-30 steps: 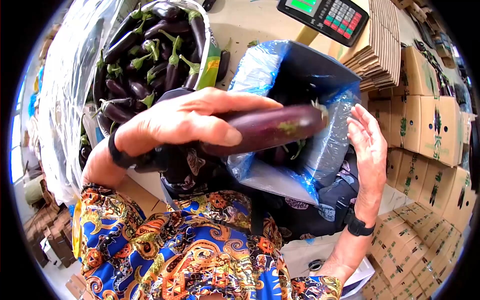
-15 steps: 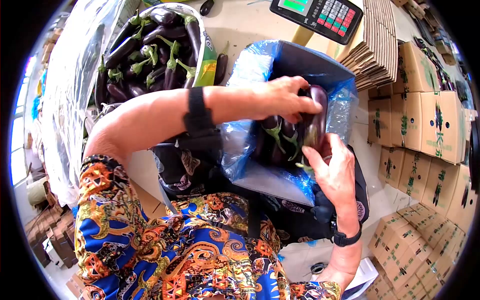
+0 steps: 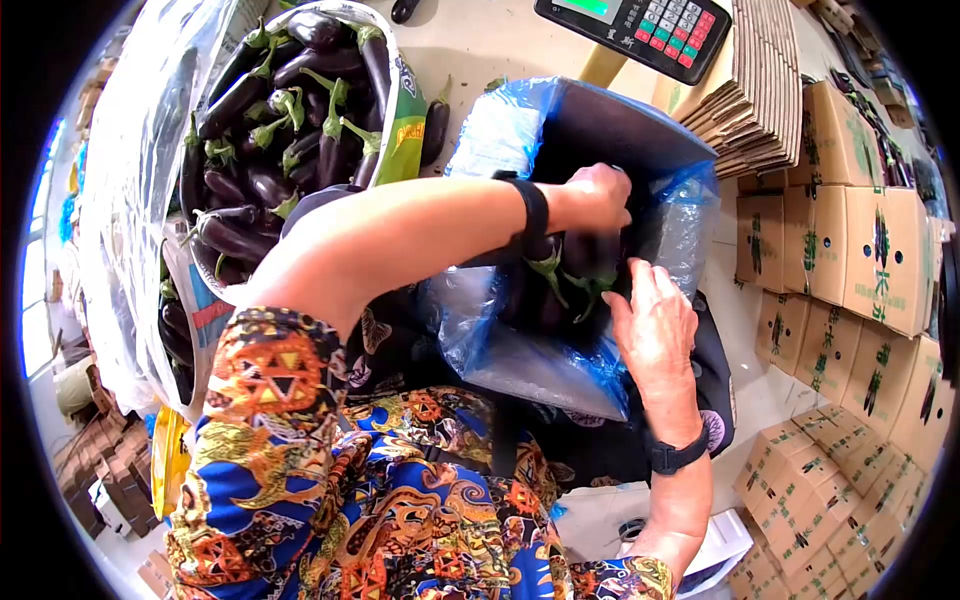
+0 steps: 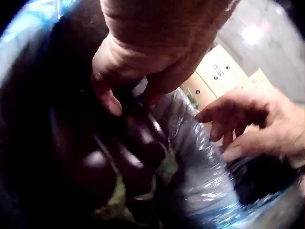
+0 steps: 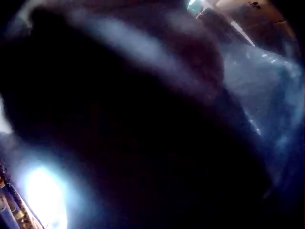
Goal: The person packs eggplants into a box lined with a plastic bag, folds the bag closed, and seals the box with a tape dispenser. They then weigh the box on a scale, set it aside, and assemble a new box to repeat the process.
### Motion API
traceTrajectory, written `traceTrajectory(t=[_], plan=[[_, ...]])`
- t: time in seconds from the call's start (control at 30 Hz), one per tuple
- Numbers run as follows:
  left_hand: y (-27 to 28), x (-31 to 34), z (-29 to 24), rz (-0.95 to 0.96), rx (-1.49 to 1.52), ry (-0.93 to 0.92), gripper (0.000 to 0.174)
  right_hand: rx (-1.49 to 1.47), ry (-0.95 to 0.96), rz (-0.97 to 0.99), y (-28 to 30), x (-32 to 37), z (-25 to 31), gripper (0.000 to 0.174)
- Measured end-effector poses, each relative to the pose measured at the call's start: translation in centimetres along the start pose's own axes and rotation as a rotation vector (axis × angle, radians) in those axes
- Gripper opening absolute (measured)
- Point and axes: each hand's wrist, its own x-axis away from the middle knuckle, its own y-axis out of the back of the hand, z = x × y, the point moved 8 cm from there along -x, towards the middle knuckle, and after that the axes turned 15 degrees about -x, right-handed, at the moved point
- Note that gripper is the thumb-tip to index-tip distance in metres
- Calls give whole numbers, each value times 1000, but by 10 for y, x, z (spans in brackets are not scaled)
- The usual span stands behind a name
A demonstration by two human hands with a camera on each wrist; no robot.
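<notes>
My left hand reaches down into a box lined with blue plastic. In the left wrist view its thumb and fingers curl around the upper end of a dark purple eggplant. More eggplants lie in the box, green stems toward the body. My right hand is at the right side of the box, fingers extended and thumb apart, right by the plastic liner. The right wrist view is mostly dark and blurred.
A large sack of eggplants stands to the left of the box. Beyond the box is a scale display beside flat stacked cardboard. Cartons are piled at the right. One eggplant lies beside the sack.
My left hand has carried an eggplant from near the sack over into the box and lowered it there. My right hand came in to touch that eggplant, then drew slightly away.
</notes>
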Motion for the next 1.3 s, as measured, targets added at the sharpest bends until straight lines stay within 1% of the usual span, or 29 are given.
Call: traceTrajectory(t=[0.03, 0.07, 0.17, 0.2, 0.27, 0.3, 0.33, 0.37, 0.43, 0.5, 0.53, 0.6, 0.63, 0.73, 0.83, 0.87, 0.9, 0.97, 1.03, 1.1, 1.17, 1.2, 1.23, 1.3], plan=[[-4, -1, -1, -11, -70, -34, 57, 19, -6, 29, -3, 0, 0, 40], [-8, -2, 0, -32, -72, -29, 56, 25, 6, 40, -8, 1, 1, 36], [-11, -3, 5, -66, -42, 6, 60, 130, 53, 141, -30, 3, 5, 34], [-12, -6, 6, -25, -53, -23, 61, 155, 85, 177, -40, 1, 4, 33], [-12, -14, 10, 59, -68, -89, 63, 158, 83, 222, -47, 1, 2, 33], [-11, -17, 13, 165, -54, -98, 67, 158, 79, 248, -50, 2, 2, 32], [10, -5, 6, 193, -24, -140, 64, 118, 59, 255, -46, 2, 3, 34], [43, 14, 1, 219, 3, -174, 61, 69, 64, 215, -39, 2, 3, 34], [111, 57, -2, 199, 210, -200, 52, -34, 85, 135, -23, 5, 2, 36], [175, 106, 20, 35, 436, -197, 46, -107, 9, 109, -3, -1, 2, 42], [200, 130, 37, -44, 490, -194, 46, -145, -21, 76, 5, -2, -1, 42], [225, 173, 91, -179, 531, -116, 45, -251, -102, 42, 19, -4, -3, 42], [232, 197, 122, -246, 531, -49, 45, -328, -138, 46, 24, -7, 0, 41], [239, 278, 227, -430, 548, 202, 45, -282, -124, 129, 19, -5, 6, 42], [212, 373, 304, -608, 635, 497, 46, -252, -116, 239, 4, 0, 7, 43], [199, 404, 328, -639, 660, 575, 46, -260, -107, 266, 1, 0, 16, 44], [185, 431, 347, -674, 697, 645, 43, -263, -94, 305, -1, -1, 26, 44], [148, 472, 377, -711, 746, 696, 42, -296, -54, 335, -2, -2, 41, 44], [102, 512, 390, -620, 533, 882, 45, -342, -48, 336, -6, -3, 37, 44], [76, 522, 391, -775, 568, 986, 55, -292, -29, 337, -7, -3, 37, 43], [58, 528, 393, -912, 458, 1114, 58, -260, -35, 358, -9, -2, 36, 45], [22, 541, 448, -1004, 352, 1058, 62, -264, -38, 364, -11, -1, 37, 45], [47, 535, 399, -999, -166, 1228, 57, -266, -55, 368, -12, 0, 35, 45], [86, 495, 331, -1058, -633, 952, 50, -207, -37, 365, -13, 2, 36, 45]])
